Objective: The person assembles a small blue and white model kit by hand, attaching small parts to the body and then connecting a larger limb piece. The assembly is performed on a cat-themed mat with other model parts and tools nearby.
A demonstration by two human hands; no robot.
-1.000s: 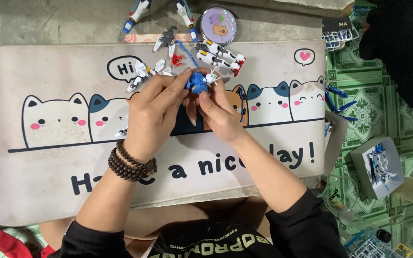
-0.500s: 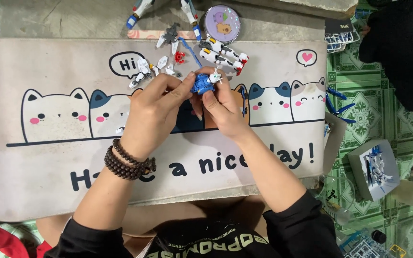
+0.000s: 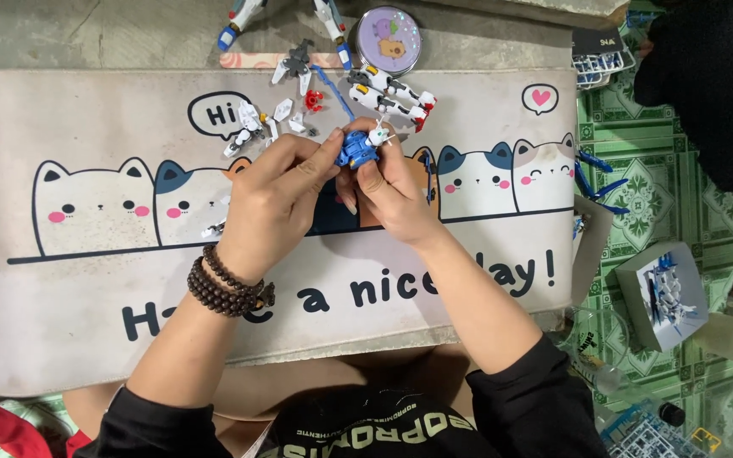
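Observation:
A small blue model-kit body piece [image 3: 356, 149] with a white part on top is pinched between both hands over a cream desk mat [image 3: 86, 297] printed with cartoon cats. My left hand [image 3: 277, 199], with dark bead bracelets on the wrist, grips the piece from the left with thumb and forefinger. My right hand [image 3: 392, 191] holds it from the right and underneath. Just beyond the hands lie white and red model limbs [image 3: 388, 93] and several small loose white parts [image 3: 252, 127].
A round lilac tin [image 3: 389, 40] and blue-tipped white model legs [image 3: 235, 21] lie at the mat's far edge. To the right, on the green patterned floor, are blue parts [image 3: 600, 182], a small box [image 3: 663, 293] and plastic sprue frames [image 3: 604, 68]. A dark-clothed figure [image 3: 714, 85] sits top right.
Both hands stay on the blue piece and have shifted slightly with it; the view has drifted a little. Nothing was let go or picked up.

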